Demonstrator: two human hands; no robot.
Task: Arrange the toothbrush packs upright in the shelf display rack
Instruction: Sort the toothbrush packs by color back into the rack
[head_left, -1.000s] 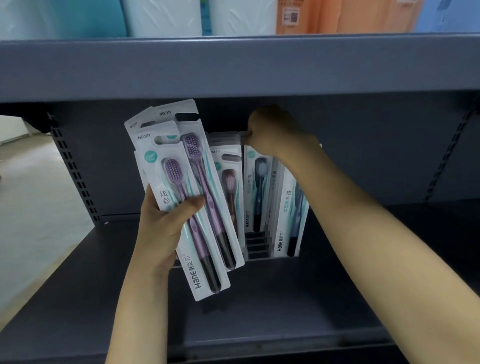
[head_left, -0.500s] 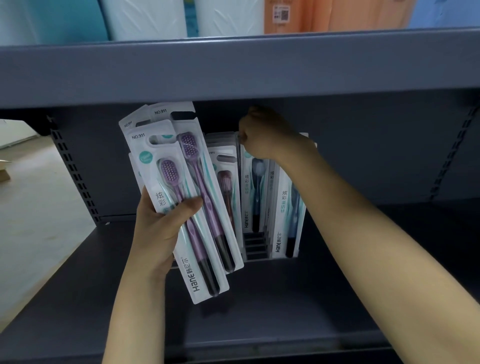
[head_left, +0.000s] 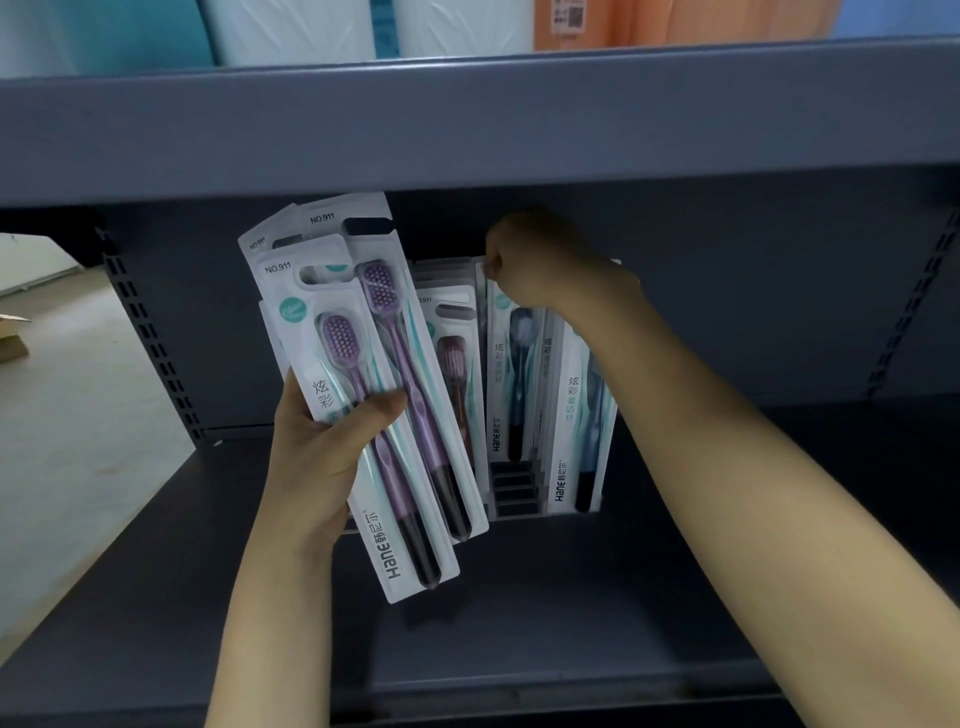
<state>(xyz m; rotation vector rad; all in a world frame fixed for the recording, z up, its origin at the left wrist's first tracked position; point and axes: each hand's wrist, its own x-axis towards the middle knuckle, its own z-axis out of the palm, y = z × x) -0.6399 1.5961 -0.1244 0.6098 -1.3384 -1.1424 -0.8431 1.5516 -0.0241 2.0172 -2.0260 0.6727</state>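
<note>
right hand (head_left: 540, 262) fingertips hidden (curled inward), rack (head_left: 514, 488) mostly covered

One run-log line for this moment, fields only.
left hand: holds purple toothbrush packs | right hand: pinches top of pack in rack | display rack: partly filled, front slots open

Two bare forearms in view, entering from the bottom edge. No sleeves, cuffs or gloves visible on either arm. Left hand (head_left: 317, 457): no rings, watch or wristband seen; thumbnail short, unpainted. Right hand (head_left: 535, 260): seen from the back, in shadow; no jewellery or strap at the wrist. Fingernails on this hand not discernible.
</note>
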